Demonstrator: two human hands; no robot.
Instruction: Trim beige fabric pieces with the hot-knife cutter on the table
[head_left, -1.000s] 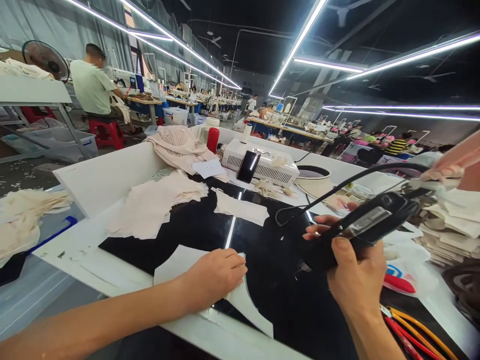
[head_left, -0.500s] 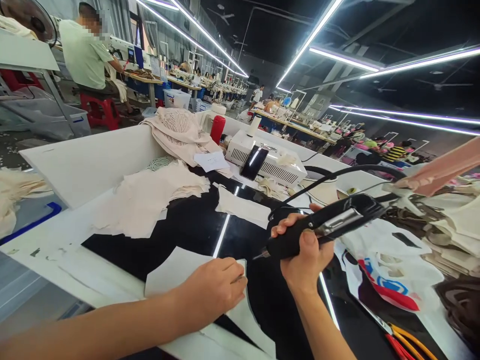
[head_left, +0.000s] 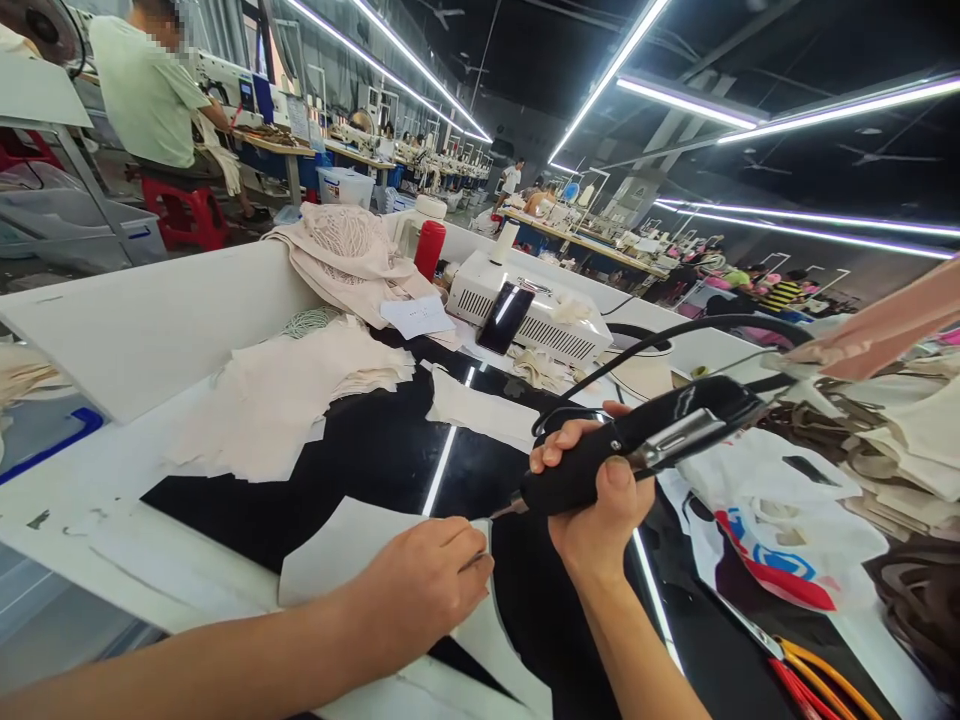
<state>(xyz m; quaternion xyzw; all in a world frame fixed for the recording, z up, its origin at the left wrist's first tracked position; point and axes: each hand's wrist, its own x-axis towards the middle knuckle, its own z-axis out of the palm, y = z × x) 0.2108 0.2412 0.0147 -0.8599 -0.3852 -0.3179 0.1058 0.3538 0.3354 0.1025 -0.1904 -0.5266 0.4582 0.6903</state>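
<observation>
My left hand (head_left: 427, 580) is closed and rests on a white curved piece (head_left: 345, 545) on the black glossy surface; a small dark bit shows between its fingers, too small to name. In my right hand (head_left: 600, 490) is a black handheld tool (head_left: 645, 440) with a silver metal part and a cable at its rear. The tool's thin tip points left and lies close to the fingertips of my left hand, at the edge of the white piece. Whether the tip touches the piece is unclear.
Pale fabric pieces (head_left: 277, 400) lie at the left, another pale piece (head_left: 484, 408) beyond my hands. A white box (head_left: 555, 320) with a phone (head_left: 506, 317) stands behind. Scissors (head_left: 795, 660) and a plastic bag (head_left: 780, 520) lie right. A seated person (head_left: 146, 100) works far left.
The tool in my right hand has moved slightly left, its tip now closer to my left hand's fingertips. My left hand keeps its place on the white piece. The view has shifted slightly.
</observation>
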